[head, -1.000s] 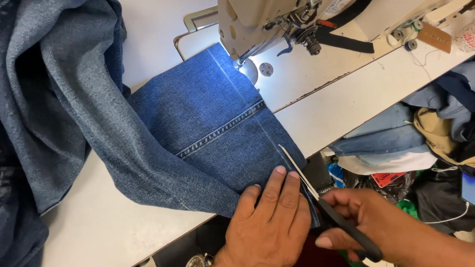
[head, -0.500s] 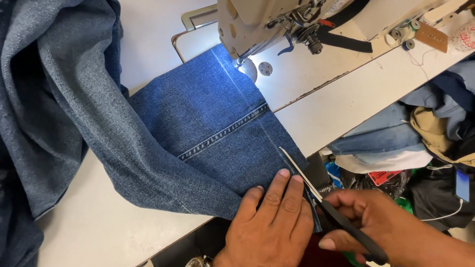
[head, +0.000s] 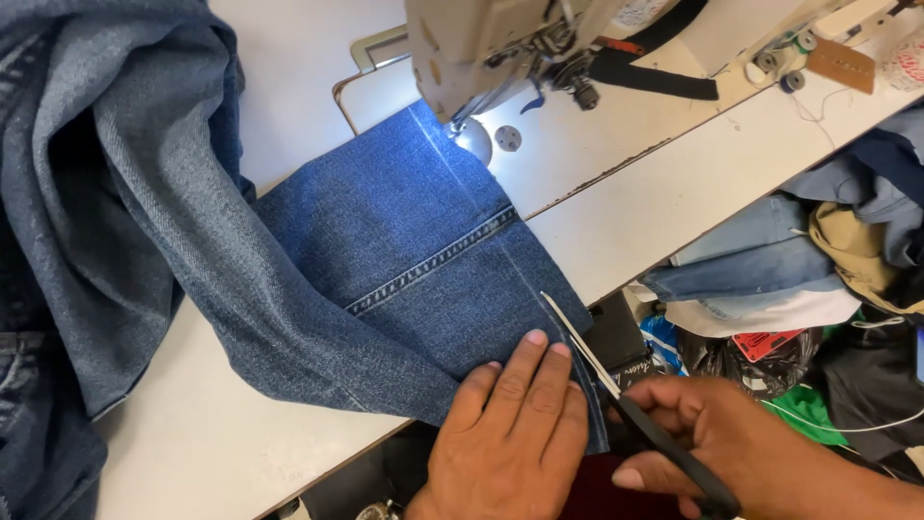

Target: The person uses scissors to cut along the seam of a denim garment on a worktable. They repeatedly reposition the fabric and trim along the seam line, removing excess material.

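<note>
Head view: left hand [head: 510, 438] lies flat, pinning the denim leg [head: 404, 279] just beside the cut line; right hand [head: 731, 453] is closed round the scissors [head: 616, 395], blades parted at the hem. The leg's long axis runs away from the hands toward the sewing machine [head: 500, 48]. Judgement: keep the cloth taut and cut parallel to the hem.

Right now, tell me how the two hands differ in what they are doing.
The left hand lies flat, fingers spread, pressing the blue denim onto the table; the right hand is curled around the black-handled scissors. The left holds nothing; the right holds a tool. Both sit at the denim's near edge.
</note>
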